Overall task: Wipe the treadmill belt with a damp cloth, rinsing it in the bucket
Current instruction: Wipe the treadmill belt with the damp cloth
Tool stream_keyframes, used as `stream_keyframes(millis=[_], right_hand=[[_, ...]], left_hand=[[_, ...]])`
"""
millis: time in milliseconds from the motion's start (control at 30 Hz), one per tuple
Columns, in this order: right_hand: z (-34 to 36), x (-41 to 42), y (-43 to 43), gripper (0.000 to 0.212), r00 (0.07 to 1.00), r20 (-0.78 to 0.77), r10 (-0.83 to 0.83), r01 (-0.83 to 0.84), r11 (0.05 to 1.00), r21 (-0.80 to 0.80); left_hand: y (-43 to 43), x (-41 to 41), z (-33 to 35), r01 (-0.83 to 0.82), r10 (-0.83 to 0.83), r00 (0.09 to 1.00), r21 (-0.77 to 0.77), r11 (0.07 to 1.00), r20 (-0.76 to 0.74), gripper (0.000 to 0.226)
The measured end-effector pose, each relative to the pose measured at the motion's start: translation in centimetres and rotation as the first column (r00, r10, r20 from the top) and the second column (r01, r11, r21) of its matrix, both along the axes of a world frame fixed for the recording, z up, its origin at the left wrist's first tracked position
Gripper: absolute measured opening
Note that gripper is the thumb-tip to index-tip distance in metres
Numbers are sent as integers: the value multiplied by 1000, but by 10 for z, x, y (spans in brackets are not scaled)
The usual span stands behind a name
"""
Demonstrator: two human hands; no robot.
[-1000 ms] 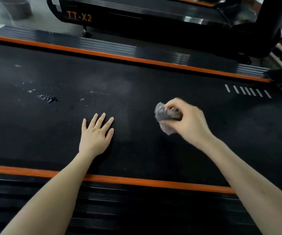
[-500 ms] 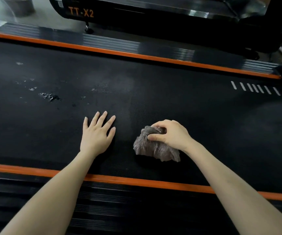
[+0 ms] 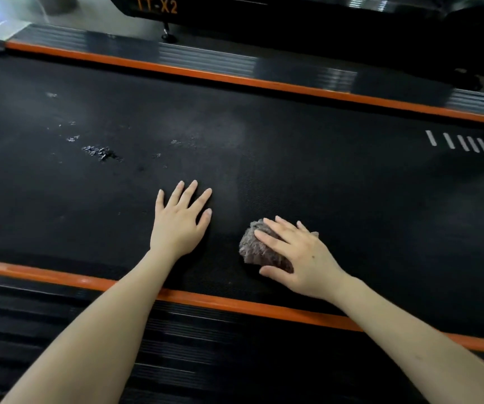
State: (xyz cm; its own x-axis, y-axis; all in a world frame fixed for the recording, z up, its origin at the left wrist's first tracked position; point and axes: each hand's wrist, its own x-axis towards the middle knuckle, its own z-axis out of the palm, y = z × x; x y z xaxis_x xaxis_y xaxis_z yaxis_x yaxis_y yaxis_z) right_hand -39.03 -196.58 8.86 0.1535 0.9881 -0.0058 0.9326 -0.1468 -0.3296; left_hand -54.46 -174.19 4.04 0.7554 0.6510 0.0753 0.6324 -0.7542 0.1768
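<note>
Down comes the right hand (image 3: pixel 299 258) — fingers now flattened, pressing the cloth (image 3: pixel 253 247) onto the belt (image 3: pixel 351 185) for scrubbing pressure; left hand (image 3: pixel 179 225) splayed flat, bracing.

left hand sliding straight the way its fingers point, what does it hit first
Ahead of the left hand lies only bare treadmill belt, then probably the far orange side rail; the wet patch sits well left.
</note>
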Motion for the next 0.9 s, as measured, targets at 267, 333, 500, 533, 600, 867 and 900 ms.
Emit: stream_keyframes(millis=[267, 333, 500, 533, 600, 867, 900], right_hand=[[-11, -9, 33, 53, 964, -261, 41, -30, 998, 47], [-13, -32, 56, 46, 960, -277, 48, -29, 997, 71], [-3, -34, 42, 34, 933, -336, 131, -133, 991, 18], [0, -22, 21, 32, 927, -348, 141, -154, 988, -11], [8, 1, -28, 33, 926, -366, 96, -132, 989, -73], [12, -45, 10, 31, 908, -419, -6, 1, 1000, -13], [9, -61, 33, 30, 906, -422, 36, -46, 999, -13]], left_hand=[[0, 2, -2, -3, 3, 1000, 7, 1000, -28, 49], [1, 1, -2, 1, -1, 1000, -2, 1000, -26, 48], [4, -4, 2, 30, -30, 1000, -54, 998, -7, 46], [5, -5, 1, 33, -33, 999, -57, 998, -6, 46], [5, -4, 0, 33, -33, 999, -56, 998, -7, 46], [5, 2, 3, 16, -19, 999, -104, 994, -26, 47], [7, 1, 4, 18, -21, 1000, -122, 992, -23, 47]])
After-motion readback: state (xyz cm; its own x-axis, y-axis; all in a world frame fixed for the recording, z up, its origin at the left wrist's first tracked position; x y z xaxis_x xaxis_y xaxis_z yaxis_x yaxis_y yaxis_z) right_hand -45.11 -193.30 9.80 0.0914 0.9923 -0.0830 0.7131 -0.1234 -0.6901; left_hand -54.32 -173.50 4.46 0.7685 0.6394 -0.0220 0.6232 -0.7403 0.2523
